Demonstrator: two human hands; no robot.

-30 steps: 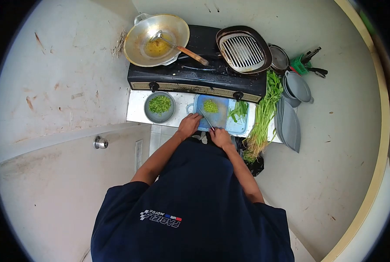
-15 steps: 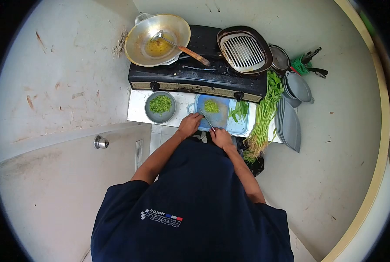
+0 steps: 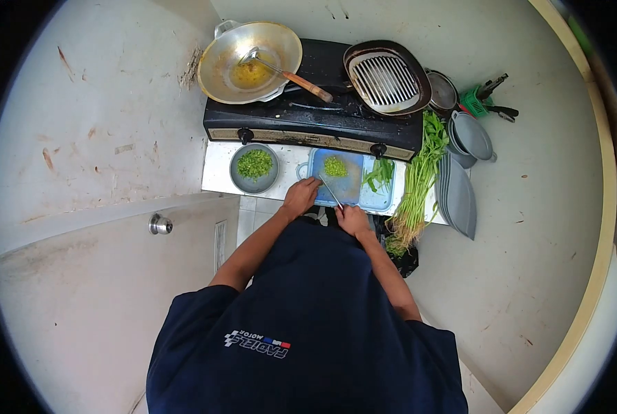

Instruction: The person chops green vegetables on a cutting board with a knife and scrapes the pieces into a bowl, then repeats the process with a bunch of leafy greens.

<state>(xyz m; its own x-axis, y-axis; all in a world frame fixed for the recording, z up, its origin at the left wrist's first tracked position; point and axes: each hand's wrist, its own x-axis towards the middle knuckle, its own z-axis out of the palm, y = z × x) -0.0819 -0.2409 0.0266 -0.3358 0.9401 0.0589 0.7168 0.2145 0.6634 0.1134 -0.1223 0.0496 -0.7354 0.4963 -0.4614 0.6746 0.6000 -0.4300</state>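
Seen from above, the black two-burner stove point(image 3: 308, 121) fills the back of the counter. It carries a metal wok point(image 3: 218, 65) on the left, with yellow oil and a wooden-handled spatula point(image 3: 287, 74) inside, and a ribbed grill pan point(image 3: 386, 77) on the right. To the right of the stove, a stack of grey plates point(image 3: 457, 196) leans beside a long bundle of leafy stems point(image 3: 415, 186). The bundle runs from the stove's corner down past the counter edge. In front of the stove lies the blue cutting board point(image 3: 350, 185), with a grey bowl point(image 3: 234, 172) of chopped greens just to its left. Your left hand point(image 3: 300, 196) rests at the board's near left corner with its fingers curled; whether it pins anything down cannot be told. Your right hand point(image 3: 353, 219) is closed around the handle of the knife point(image 3: 329, 190). The blade slants across the board, with its tip near your left fingertips. A small pile of chopped greens point(image 3: 334, 166) sits at the far end of the board, apart from the blade.
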